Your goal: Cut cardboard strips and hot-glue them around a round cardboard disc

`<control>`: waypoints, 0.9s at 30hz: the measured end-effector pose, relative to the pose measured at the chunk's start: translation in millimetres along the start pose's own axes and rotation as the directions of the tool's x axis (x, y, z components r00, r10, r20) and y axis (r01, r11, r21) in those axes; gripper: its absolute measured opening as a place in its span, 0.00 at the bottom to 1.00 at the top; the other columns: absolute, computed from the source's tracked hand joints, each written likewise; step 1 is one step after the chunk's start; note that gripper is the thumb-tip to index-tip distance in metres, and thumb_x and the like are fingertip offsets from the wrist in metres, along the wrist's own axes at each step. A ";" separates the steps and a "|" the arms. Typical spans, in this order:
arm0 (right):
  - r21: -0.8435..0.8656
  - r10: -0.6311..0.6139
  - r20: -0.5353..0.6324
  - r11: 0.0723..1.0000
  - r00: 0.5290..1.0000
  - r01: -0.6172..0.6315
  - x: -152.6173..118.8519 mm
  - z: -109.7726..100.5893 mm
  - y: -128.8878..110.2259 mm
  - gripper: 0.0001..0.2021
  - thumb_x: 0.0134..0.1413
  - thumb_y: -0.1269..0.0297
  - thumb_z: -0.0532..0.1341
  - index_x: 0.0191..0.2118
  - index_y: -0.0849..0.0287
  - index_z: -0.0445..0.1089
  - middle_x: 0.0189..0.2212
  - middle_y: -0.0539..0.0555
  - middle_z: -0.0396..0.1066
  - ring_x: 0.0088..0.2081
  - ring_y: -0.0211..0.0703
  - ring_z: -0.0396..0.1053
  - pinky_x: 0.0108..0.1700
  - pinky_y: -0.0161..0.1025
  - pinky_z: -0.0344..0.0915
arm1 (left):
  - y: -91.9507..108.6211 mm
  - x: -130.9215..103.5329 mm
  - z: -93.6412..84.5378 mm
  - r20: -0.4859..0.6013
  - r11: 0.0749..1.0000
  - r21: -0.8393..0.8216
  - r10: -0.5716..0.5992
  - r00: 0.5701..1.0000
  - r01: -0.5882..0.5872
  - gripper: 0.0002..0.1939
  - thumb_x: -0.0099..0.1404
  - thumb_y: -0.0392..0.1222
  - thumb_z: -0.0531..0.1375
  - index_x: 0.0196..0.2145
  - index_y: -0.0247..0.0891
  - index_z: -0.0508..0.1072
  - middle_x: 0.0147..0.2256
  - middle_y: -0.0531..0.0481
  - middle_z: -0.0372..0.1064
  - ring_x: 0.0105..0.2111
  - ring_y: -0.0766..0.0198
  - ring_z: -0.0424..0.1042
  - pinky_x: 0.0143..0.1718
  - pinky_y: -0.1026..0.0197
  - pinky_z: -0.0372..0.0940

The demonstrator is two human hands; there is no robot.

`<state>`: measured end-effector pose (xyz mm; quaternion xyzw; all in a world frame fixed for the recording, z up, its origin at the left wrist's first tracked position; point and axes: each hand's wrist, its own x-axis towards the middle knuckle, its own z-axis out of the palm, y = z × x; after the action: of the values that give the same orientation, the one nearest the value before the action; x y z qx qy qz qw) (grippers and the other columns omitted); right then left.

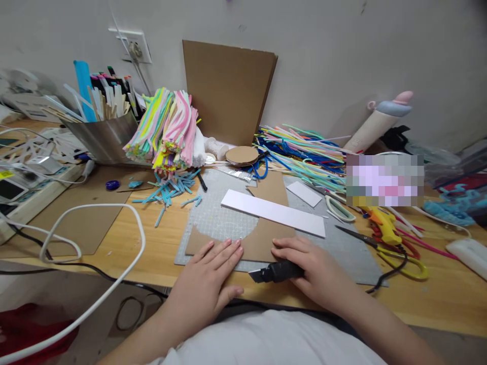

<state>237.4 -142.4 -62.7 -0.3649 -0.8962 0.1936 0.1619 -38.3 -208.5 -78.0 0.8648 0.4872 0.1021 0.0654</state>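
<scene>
My left hand (207, 276) lies palm down with its fingers stretched out on the lower left part of a brown cardboard piece (261, 243) that has a curved cut-out. In my right hand (310, 268) is a black utility knife (279, 272), its blade pointing left over the near edge of the grey cutting mat (357, 261). The fingertips of that hand touch the cardboard. A long white strip (272, 212) lies across the cardboard, and a small white rectangle (304, 193) rests behind it on the mat.
Open black-bladed scissors (409, 263) and a yellow glue gun (382, 223) lie at the right. Pipe cleaner bundles (167, 132), blue clippings (171, 190) and a metal pot (108, 139) stand or lie at the left. A white cable (142, 228) loops over the front edge.
</scene>
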 end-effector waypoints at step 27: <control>0.103 0.191 -0.034 0.977 0.981 -0.187 -4.3 -6.6 -5.0 0.19 0.51 0.75 0.58 0.49 0.54 0.72 0.54 0.60 0.68 0.52 0.51 0.69 0.53 0.49 0.67 | -50.4 0.0 -27.5 -0.103 0.990 -0.134 -0.064 0.993 0.050 0.12 0.70 0.44 0.55 0.49 0.44 0.73 0.47 0.48 0.73 0.49 0.57 0.70 0.58 0.48 0.55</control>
<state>240.3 -147.2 -55.3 -0.4442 -0.8428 0.2445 0.1806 -86.7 -182.1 -62.0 0.8375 0.5070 0.1784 0.0988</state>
